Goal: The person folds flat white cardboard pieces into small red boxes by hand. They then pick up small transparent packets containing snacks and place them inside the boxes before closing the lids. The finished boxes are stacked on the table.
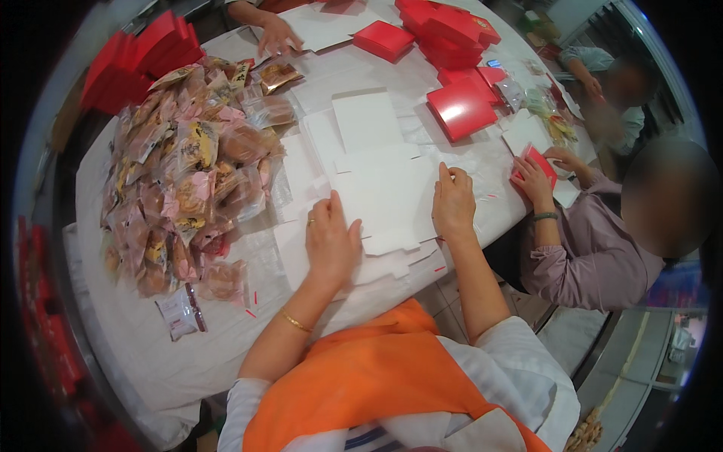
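- L hand (330, 239): flat, fingers together, pressing on white flat box blank (384, 197) at worktop (151, 354) centre.
- R hand (453, 202): fingers curled, pinching blank's right edge.
- Wrapped pastry pile (184, 177) to left; red boxes (459, 109) beyond.

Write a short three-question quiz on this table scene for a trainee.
1. True or false: the left hand lies flat on the white cardboard sheet.
2. Which lies closest to the left hand? A. the pile of wrapped pastries B. the stack of red boxes
3. Fill in: the right hand presses the sheet's ____ edge.

Key: 1 true; 2 A; 3 right.
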`<act>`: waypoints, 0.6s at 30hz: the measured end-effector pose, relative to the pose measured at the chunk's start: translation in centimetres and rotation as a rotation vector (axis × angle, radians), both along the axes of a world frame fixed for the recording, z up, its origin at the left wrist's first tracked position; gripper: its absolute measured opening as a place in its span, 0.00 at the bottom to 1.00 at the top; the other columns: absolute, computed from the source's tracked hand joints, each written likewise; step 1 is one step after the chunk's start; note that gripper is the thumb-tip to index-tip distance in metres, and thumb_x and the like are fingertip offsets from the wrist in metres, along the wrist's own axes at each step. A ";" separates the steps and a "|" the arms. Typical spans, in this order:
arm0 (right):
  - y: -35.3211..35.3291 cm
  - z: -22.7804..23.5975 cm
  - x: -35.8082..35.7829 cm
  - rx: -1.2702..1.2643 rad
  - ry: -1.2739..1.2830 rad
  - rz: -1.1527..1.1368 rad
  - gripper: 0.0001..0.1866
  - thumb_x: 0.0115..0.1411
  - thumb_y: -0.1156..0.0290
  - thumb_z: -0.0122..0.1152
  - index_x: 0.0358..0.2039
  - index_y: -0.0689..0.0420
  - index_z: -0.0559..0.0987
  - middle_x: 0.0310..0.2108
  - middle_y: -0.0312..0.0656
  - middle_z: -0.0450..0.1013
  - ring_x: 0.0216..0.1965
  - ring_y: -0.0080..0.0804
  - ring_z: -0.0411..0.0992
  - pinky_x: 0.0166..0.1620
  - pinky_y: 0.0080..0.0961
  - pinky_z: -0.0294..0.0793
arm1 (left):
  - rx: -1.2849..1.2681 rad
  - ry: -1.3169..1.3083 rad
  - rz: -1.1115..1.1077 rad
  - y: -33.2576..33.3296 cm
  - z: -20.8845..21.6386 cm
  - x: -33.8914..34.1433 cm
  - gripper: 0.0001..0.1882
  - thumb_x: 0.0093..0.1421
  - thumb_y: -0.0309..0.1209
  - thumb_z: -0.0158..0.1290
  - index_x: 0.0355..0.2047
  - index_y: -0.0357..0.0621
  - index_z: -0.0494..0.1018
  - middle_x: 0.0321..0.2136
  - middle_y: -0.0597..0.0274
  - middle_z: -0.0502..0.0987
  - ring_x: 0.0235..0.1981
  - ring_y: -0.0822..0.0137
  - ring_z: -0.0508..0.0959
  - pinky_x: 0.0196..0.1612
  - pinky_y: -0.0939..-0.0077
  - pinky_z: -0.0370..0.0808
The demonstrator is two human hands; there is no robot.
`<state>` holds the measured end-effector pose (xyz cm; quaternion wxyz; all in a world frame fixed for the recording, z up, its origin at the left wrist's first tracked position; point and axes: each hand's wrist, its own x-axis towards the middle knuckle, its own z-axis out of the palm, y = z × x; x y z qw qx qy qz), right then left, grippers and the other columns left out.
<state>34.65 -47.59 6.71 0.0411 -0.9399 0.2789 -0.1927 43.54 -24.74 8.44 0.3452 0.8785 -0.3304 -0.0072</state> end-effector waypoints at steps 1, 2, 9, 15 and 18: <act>0.1 0.0 0.1 -0.011 -0.005 0.002 0.22 0.57 0.76 0.57 0.54 0.61 0.72 0.45 0.46 0.68 0.46 0.43 0.67 0.44 0.36 0.72 | -0.007 -0.005 0.004 0.0 -0.2 0.1 0.33 0.55 0.27 0.56 0.58 0.24 0.59 0.45 0.44 0.64 0.46 0.49 0.68 0.49 0.63 0.68; 0.3 0.0 0.3 -0.020 -0.009 0.005 0.23 0.56 0.75 0.58 0.54 0.60 0.72 0.46 0.46 0.68 0.46 0.44 0.67 0.45 0.36 0.71 | -0.012 -0.009 0.010 0.1 -0.3 0.1 0.33 0.55 0.27 0.57 0.58 0.24 0.59 0.45 0.44 0.64 0.46 0.49 0.68 0.49 0.63 0.68; 0.4 0.5 0.9 -0.036 -0.029 0.027 0.23 0.55 0.74 0.59 0.53 0.56 0.73 0.47 0.46 0.68 0.46 0.44 0.67 0.45 0.37 0.71 | -0.057 0.037 0.026 0.2 -0.6 0.7 0.34 0.55 0.29 0.57 0.58 0.23 0.58 0.45 0.43 0.64 0.47 0.49 0.67 0.50 0.63 0.67; 0.5 0.9 1.4 -0.040 -0.019 0.048 0.24 0.53 0.76 0.60 0.53 0.56 0.73 0.45 0.45 0.69 0.45 0.44 0.67 0.44 0.38 0.70 | -0.101 0.090 0.047 0.3 -0.8 1.2 0.33 0.55 0.29 0.56 0.57 0.24 0.59 0.45 0.44 0.64 0.46 0.49 0.67 0.50 0.63 0.67; 0.8 1.5 1.8 0.005 -0.036 0.073 0.19 0.53 0.76 0.61 0.47 0.58 0.75 0.43 0.45 0.69 0.45 0.44 0.68 0.43 0.37 0.69 | -0.120 0.129 0.056 0.5 -0.6 1.2 0.33 0.54 0.29 0.57 0.57 0.24 0.60 0.44 0.45 0.64 0.46 0.49 0.67 0.50 0.64 0.67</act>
